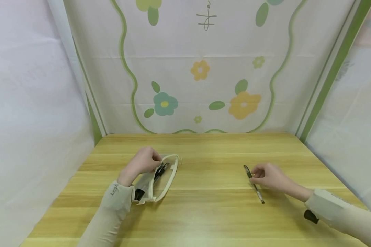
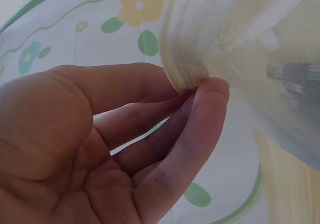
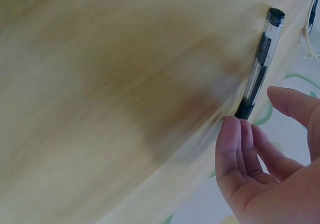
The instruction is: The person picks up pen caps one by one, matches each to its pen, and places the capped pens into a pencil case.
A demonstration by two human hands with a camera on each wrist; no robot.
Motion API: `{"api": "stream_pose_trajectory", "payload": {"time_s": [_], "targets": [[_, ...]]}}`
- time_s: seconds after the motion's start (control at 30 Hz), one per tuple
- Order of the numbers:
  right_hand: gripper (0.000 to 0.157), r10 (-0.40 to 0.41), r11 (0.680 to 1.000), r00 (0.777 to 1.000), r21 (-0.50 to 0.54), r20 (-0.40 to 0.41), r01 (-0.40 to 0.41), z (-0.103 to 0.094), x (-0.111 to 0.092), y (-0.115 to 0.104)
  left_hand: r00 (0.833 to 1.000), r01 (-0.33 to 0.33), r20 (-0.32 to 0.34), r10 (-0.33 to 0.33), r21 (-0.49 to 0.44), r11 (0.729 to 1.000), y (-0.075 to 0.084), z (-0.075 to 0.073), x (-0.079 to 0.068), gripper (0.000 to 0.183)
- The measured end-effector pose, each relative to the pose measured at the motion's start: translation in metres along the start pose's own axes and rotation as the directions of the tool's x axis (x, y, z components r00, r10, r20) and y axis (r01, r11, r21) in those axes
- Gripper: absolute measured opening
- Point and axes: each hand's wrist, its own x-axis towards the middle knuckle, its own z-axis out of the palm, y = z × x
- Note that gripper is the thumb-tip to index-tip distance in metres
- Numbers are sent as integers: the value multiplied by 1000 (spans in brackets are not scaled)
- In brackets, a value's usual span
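My left hand (image 1: 141, 161) pinches the pale fabric edge of a see-through zippered pencil pouch (image 1: 173, 176) between thumb and fingers. The pouch's mouth gapes toward the right, and several dark pens (image 1: 161, 173) lie inside it; in the left wrist view, clear pen ends (image 2: 295, 81) show through the mesh. Over on the right, a clear gel pen (image 1: 257, 192) with a black grip and black end lies slantwise on the table. My right hand (image 1: 272, 177) is close beside its upper part, thumb apart from the loosely bent fingers, fingertips right by the black grip (image 3: 245, 107).
Both hands are over a wood-grain table (image 1: 204, 216). A white flower-print cloth (image 1: 222, 44) hangs along its back edge, with pale sheets (image 1: 34, 103) at the left and right sides. The pouch and the loose pen lie well apart.
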Motion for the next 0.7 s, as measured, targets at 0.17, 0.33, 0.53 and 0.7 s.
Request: {"api": "stream_pose_trajectory", "payload": {"time_s": [0.17, 0.33, 0.53, 0.7], "targets": [[25, -1, 1000, 1000, 10, -6, 1, 3, 0, -2, 1000, 4, 8, -4, 9, 1000, 0, 0, -1, 21], [24, -7, 999, 1000, 31, -10, 7, 7, 0, -4, 1000, -4, 6, 4, 20, 1000, 0, 0, -1, 22], [24, -22, 999, 1000, 31, 10, 22, 10, 2, -2, 1000, 4, 3, -4, 31, 1000, 0, 1, -2, 22], [25, -17, 999, 999, 37, 30, 16, 8, 2, -6, 1000, 9, 3, -9, 31, 999, 2, 1, -2, 21]]}}
